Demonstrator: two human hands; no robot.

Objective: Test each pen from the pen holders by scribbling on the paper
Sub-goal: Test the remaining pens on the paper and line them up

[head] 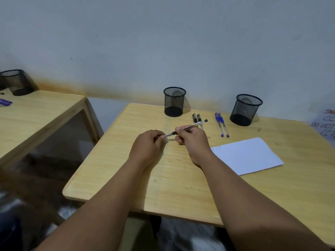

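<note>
My right hand (193, 140) grips a black pen (196, 124) by its barrel, tip end pointing left, over the wooden table (181, 178). My left hand (147, 144) pinches the pen's tip end, where the cap sits; whether the cap is on or off I cannot tell. Two black pens (196, 118) and two blue pens (222, 125) lie on the table between two empty black mesh pen holders (174, 101) (245, 109). A white paper (247, 155) with a small scribble at its left corner lies to the right of my hands.
A second wooden table (36, 113) stands to the left with another mesh holder (17, 82) and blue pens (5, 102). A gap separates the two tables. A handwritten sign (326, 124) hangs at the right edge. The wall is close behind.
</note>
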